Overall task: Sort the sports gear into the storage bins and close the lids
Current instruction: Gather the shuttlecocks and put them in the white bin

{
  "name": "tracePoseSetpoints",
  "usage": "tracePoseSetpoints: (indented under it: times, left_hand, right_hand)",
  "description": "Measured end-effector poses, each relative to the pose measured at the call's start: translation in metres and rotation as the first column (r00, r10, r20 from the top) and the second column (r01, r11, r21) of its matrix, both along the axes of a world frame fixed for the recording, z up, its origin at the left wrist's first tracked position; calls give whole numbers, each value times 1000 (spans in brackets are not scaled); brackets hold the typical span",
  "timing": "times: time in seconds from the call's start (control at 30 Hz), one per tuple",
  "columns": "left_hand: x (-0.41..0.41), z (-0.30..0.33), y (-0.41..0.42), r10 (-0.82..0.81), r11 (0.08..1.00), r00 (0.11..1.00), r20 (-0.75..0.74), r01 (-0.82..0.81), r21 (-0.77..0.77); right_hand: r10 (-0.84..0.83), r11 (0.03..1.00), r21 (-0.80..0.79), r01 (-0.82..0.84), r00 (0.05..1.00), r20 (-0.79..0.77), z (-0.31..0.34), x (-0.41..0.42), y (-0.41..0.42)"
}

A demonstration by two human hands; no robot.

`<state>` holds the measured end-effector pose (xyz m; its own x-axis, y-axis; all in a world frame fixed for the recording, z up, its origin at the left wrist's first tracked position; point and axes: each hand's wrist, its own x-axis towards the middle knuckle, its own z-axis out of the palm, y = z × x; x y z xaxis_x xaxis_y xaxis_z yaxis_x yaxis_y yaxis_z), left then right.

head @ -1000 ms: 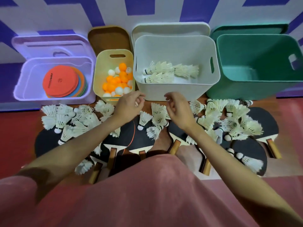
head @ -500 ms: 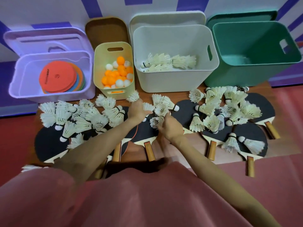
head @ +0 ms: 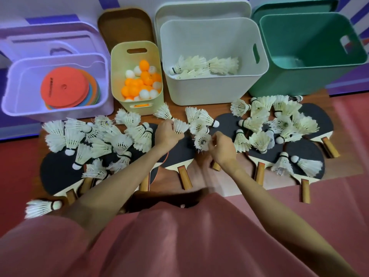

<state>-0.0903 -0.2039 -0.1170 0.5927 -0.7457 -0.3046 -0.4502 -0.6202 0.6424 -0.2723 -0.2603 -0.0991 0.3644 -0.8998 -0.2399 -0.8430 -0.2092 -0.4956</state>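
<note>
White shuttlecocks gathered above the paddles.
Left hand point(head: 167, 134) fingers grip two shuttlecocks point(head: 173, 121); right hand point(head: 220, 147) fingers pinch one shuttlecock point(head: 202, 141).

Wall: white with purple stripes point(head: 107, 1), behind the bins.
Wall base: a purple band point(head: 12, 126) runs along the bottom, left and right.
Floor: red point(head: 18, 166), smooth.
Board: a brown wooden surface point(head: 339, 166) lies on the floor.
Light: soft, even, slightly dim.

Red floor point(head: 18, 156), purple-striped wall point(head: 60, 7), pink garment point(head: 179, 246)
</note>
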Motion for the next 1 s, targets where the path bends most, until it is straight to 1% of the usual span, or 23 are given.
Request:
tracePoseSetpoints:
  times: [0.1, 0.2, 0.23, 0.3, 0.37, 0.43, 0.5, 0.63, 0.77, 0.83, 0.9, 0.97, 1.0]
  left_hand:
    - [0, 10, 19, -22, 993, 998, -56, 15, -121]
    - [2, 16, 34, -72, 971, 996, -57, 57, -232]
    - [3, 18, 37, -83, 964, 995, -63, 64, -257]
    - [3, 22, 41, -121, 950, 990, -66, 97, -297]
    - [3, 27, 43, -153, 939, 984, -88, 117, -322]
    - [1, 29, 45, -148, 936, 979, -142, 93, -339]
    - [-1, 30, 46, -136, 936, 973, -186, 65, -347]
    - [-6, 29, 45, -124, 936, 966, -227, 38, -349]
    - [-8, 30, 45, -81, 939, 953, -291, -24, -342]
    - [-6, 32, 47, -42, 939, 944, -326, -74, -335]
    - [-4, 33, 49, 0, 936, 939, -343, -121, -330]
    - [-3, 34, 52, 29, 934, 933, -360, -154, -323]
    - [-3, 35, 54, 37, 934, 929, -368, -163, -317]
  right_hand:
    - [-60, 998, -2, 61, 986, 157, 12, -10, -3]
    - [-146, 989, 30, 145, 921, 361, 30, -14, -5]
    - [-181, 983, 68, 168, 885, 428, 33, -14, -7]
    - [-266, 961, 214, 174, 791, 552, 40, -9, -8]
    - [-316, 933, 338, 126, 735, 599, 47, -1, -8]
    - [-301, 923, 378, 67, 739, 603, 50, 9, -6]
    - [-256, 931, 364, 32, 770, 585, 51, 18, -5]
    - [-205, 929, 371, -3, 830, 519, 43, 34, -4]
    - [-144, 918, 388, -87, 836, 529, 43, 42, -7]
    - [-106, 930, 351, -106, 838, 536, 45, 42, -11]
    - [-76, 953, 290, -90, 854, 515, 41, 40, -18]
    - [-36, 979, 197, -52, 908, 418, 30, 37, -24]
    - [-11, 989, 141, -39, 942, 335, 24, 35, -27]
